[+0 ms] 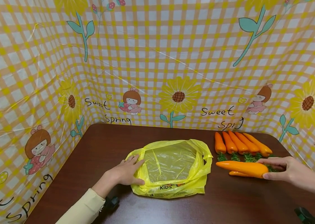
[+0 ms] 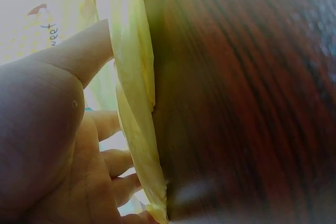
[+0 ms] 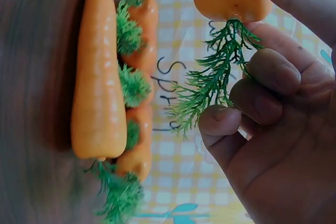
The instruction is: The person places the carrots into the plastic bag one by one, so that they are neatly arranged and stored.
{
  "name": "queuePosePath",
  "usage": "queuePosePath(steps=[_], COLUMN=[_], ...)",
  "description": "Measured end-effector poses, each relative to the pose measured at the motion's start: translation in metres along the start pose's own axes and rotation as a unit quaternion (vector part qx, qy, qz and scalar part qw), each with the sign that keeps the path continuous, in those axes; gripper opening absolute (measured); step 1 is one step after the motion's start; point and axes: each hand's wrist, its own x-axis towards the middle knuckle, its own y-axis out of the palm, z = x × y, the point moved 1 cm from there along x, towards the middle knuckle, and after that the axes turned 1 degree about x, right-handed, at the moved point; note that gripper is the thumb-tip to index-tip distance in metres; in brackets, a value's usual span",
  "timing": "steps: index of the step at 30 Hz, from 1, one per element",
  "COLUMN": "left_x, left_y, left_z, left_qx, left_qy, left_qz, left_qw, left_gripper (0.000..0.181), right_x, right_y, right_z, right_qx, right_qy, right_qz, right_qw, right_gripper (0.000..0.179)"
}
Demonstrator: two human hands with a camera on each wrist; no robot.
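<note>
A yellow plastic bag [image 1: 168, 193] lies on the table with its wide mouth facing up. My left hand [image 1: 121, 172] rests at the bag's left edge, thumb and fingers spread along the plastic. The left wrist view shows the fingertips against the yellow film [image 2: 131, 93]. On the right, my right hand [image 1: 291, 171] holds an orange toy carrot [image 1: 238, 166] by its thick end, above the table. The right wrist view shows its green leaves [image 3: 218, 72] hanging by the curled fingers. A second carrot [image 3: 98, 87] lies below the held one, mostly covered in the head view.
Several more carrots [image 1: 239, 144] lie in a row at the back right of the brown table [image 1: 107, 140], leaves toward me. A checked cloth [image 1: 146, 68] with flowers walls the back and sides. Dark objects [image 1: 111, 203] show under the left wrist and at the right front.
</note>
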Motion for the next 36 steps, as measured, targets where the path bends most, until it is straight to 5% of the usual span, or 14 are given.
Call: queuePosePath(steps=[16, 25, 36], left_x=[0.0, 0.001, 0.0], left_y=[0.0, -0.004, -0.001], left_z=[0.0, -0.002, -0.003], left_qx=[0.003, 0.009, 0.01], left_qy=[-0.003, -0.003, -0.01], left_qz=[0.004, 0.0, 0.003], left_qw=[1.0, 1.0, 0.9999], left_gripper=[0.089, 0.089, 0.09], right_x=[0.026, 0.045, 0.072], right_y=[0.003, 0.006, 0.011], right_z=[0.041, 0.068, 0.09], right_qx=[0.031, 0.062, 0.079], right_qy=[-0.053, -0.058, -0.112], right_qz=[0.004, 0.031, 0.055], right_qw=[0.9981, 0.9959, 0.9891], right_gripper=[0.049, 0.052, 0.052])
